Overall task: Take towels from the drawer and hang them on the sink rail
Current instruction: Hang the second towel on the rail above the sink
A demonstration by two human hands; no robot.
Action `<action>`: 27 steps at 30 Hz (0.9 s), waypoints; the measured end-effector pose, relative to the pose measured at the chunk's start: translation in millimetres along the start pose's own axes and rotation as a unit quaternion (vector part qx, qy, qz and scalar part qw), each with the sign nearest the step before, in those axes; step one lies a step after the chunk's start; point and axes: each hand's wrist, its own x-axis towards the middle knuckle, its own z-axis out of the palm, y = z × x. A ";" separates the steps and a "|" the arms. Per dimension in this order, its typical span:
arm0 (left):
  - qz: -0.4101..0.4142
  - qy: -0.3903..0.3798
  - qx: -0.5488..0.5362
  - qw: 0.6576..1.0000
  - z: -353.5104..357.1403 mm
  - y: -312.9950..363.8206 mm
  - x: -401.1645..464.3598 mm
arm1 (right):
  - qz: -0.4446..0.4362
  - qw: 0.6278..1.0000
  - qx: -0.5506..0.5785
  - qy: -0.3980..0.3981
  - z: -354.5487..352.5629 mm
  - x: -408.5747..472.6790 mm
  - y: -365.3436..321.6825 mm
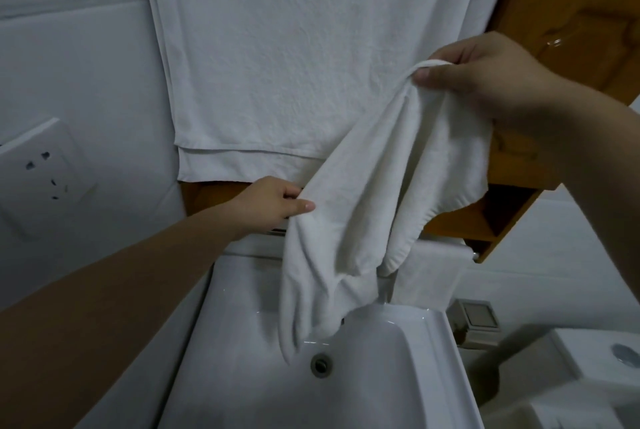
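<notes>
Down by the sink (408,352) a white towel (363,207) hangs bunched, its tail dangling into the basin. The left hand (273,203) pinches one edge low, the right hand (485,72) pinches a corner higher up — both closed on cloth. She looks mid-way through spreading it (one towel (426,273) already on the rail (472,254) behind). Next, I'd say: pull it flat, then drape it over. A big towel (311,48) hangs farther back.

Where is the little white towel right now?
The small towel hangs mid-frame over the sink, pinched between the left hand and right hand, in front of the big hanging towel.
</notes>
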 end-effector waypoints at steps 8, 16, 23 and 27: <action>0.028 0.145 0.165 0.975 7.9 16.6 2.5 | 0.153 0.981 0.116 0.025 10.7 2.0 -8.8; 0.174 0.168 0.019 0.970 45.1 76.8 -39.5 | 0.195 0.907 0.355 0.115 49.4 10.1 -24.9; 0.144 0.152 -0.171 0.963 45.1 96.4 -45.0 | 0.180 0.880 0.417 0.141 57.2 7.8 -27.4; 0.115 0.164 -0.308 0.930 43.2 93.8 -51.2 | 0.171 0.861 0.447 0.174 58.2 6.4 -27.3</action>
